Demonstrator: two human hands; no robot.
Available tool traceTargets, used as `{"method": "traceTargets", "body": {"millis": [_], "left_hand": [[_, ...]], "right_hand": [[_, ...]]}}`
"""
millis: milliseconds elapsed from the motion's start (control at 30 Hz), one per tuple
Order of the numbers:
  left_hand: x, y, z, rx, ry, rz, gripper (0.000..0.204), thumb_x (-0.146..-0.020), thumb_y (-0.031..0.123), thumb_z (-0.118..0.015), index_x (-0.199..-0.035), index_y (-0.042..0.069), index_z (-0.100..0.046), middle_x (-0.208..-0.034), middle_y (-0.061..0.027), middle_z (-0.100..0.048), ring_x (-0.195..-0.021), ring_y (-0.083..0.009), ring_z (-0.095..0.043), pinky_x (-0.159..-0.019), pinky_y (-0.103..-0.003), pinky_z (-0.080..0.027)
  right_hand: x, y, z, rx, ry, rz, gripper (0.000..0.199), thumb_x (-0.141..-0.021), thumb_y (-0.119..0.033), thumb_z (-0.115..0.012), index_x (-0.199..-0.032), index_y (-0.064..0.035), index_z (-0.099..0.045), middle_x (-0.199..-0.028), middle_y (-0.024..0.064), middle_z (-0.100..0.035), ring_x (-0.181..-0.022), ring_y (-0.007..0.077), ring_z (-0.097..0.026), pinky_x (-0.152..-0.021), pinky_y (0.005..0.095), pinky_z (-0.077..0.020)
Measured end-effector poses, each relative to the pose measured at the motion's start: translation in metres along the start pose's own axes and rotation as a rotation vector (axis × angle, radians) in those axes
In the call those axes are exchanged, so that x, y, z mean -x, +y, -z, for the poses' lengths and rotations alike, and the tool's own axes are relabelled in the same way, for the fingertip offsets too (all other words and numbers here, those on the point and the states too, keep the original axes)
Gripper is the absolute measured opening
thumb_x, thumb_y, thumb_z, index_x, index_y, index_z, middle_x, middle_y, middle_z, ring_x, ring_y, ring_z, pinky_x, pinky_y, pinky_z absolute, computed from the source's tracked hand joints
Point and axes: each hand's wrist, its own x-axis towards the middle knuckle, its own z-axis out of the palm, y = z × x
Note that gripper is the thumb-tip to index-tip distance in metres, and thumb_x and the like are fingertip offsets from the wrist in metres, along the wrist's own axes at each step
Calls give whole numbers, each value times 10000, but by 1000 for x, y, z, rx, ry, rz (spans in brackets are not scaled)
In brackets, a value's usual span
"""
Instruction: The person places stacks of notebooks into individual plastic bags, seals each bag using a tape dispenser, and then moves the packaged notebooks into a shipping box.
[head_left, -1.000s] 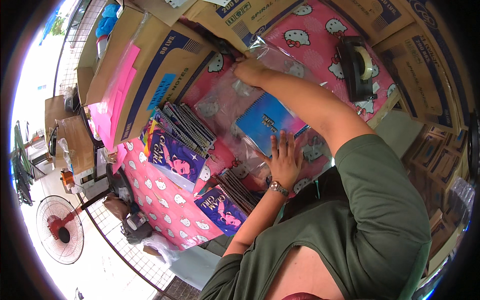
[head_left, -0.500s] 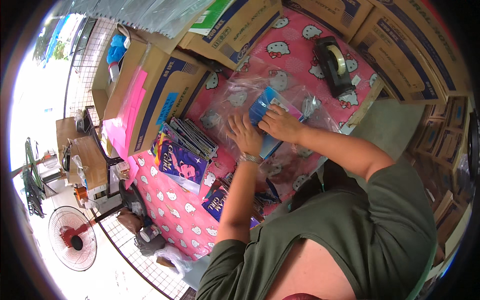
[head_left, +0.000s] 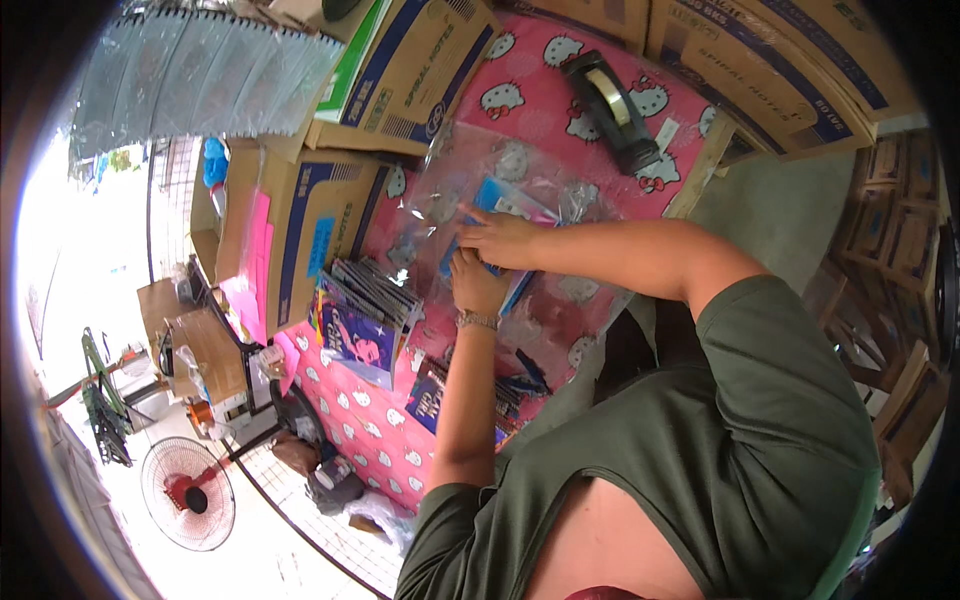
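Note:
A blue spiral notebook (head_left: 491, 192) lies on clear plastic wrap (head_left: 440, 180), which spreads loosely around it on the table. My right hand (head_left: 500, 241) reaches across the notebook, its fingers stretched toward the left side and the index finger apart from the rest. Just below it, my left hand (head_left: 478, 286) has its fingers bent and pressed together at the notebook's lower left part, on the wrap. The fingertips of the two hands nearly meet. Under my hands much of the cover is hidden.
A black tape dispenser (head_left: 612, 110) stands at the far side of the pink patterned table cover (head_left: 370, 425). Stacked purple notebooks (head_left: 360, 335) lie left, others (head_left: 428, 398) nearer me. Cardboard boxes (head_left: 335, 195) border the left and back; a pedestal fan (head_left: 188, 493) is at lower left.
My left hand has gone from spread fingers to bent ones and sits lower. My right hand has moved left across the notebook, its fingers uncurled. The whole view has shifted.

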Motion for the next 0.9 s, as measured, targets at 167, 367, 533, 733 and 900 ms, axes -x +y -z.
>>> {"method": "traceTargets", "body": {"millis": [167, 367, 533, 733, 900], "left_hand": [[-11, 12, -21, 8, 3, 99, 689, -640, 260, -712, -1244, 4, -506, -1166, -207, -526, -1113, -387, -518, -913, -457, -455], [-17, 6, -17, -60, 56, 112, 417, -674, 203, -663, -1033, -6, -629, -1097, -206, -575, -1054, -396, -545, -884, -479, -468], [-31, 6, -8, -143, -216, -15, 251, -737, 121, -620, -954, 4, -661, -1032, -158, -637, -979, -348, -600, -808, -435, -522], [-19, 20, -3, -197, -306, -11, 334, -799, 116, -570, -1107, -6, -621, -1164, -170, -628, -1063, -304, -615, -822, -398, -535], [-20, 8, -31, -225, -286, 17, 480, -842, 106, -505, -1303, -25, -490, -1350, -209, -507, -1230, -302, -526, -933, -388, -501]], "right_hand": [[-54, 81, 66, 8, -139, -377, 359, -794, -151, -562, -1137, -101, -659, -1143, 119, -640, -1287, 303, -422, -1085, 406, -332], [60, 63, 120, 206, 244, -345, 118, -774, -146, -548, -810, -103, -651, -938, 76, -610, -1031, 264, -541, -985, 519, -347], [118, -46, 21, -104, -78, -146, 676, -802, -564, -575, -1280, -86, -560, -1439, 240, -363, -1359, 425, -286, -1115, 609, -141], [66, -45, 10, -13, -270, -240, 846, -734, -713, -566, -1337, -120, -534, -1506, 311, -206, -1411, 501, -83, -1128, 626, -52], [64, 13, 33, -202, -415, -36, 824, -729, -638, -634, -1372, -143, -494, -1534, 180, -263, -1428, 402, -168, -1137, 603, -98]]}}
